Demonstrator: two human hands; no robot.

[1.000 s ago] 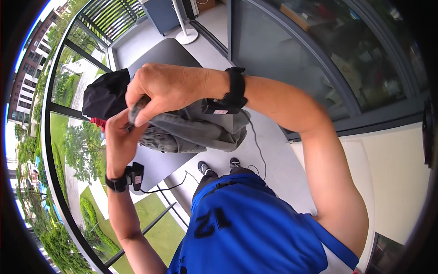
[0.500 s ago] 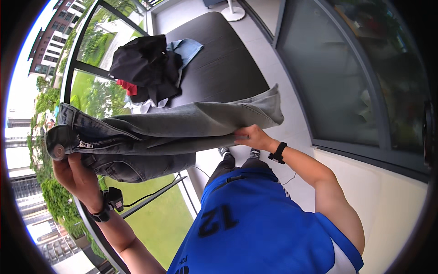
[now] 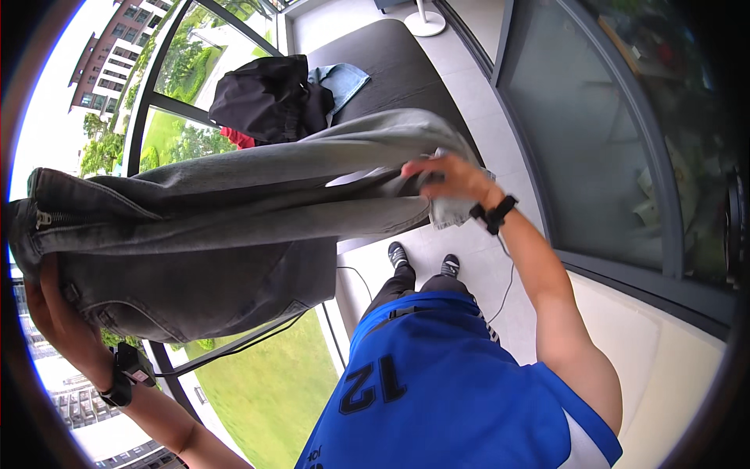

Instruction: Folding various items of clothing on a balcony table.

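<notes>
A pair of dark grey jeans (image 3: 211, 176) stretches across the view in the air, waistband at the left and legs toward the right. My left hand (image 3: 58, 313) is closed on the jeans near the waistband and partly covered by them; the metal zipper shows just above. At the leg end, my right hand (image 3: 457, 180) is against the fabric with its fingers bent. Motion blurs those fingers, so their grip is unclear. The bottom of one leg folds over and hangs behind that hand.
A black padded bench (image 3: 367, 66) stands ahead, bearing a black garment (image 3: 269, 98), light blue denim (image 3: 341, 82) and something red (image 3: 237, 137). Windows line the left. A dark-framed glass door (image 3: 578, 141) is at right. A thin cable (image 3: 512, 281) hangs by my right side.
The jeans have shifted left at the waistband, and their legs have bent upward and folded over at the end. My left hand moved left and down; my right moved slightly right and up.
</notes>
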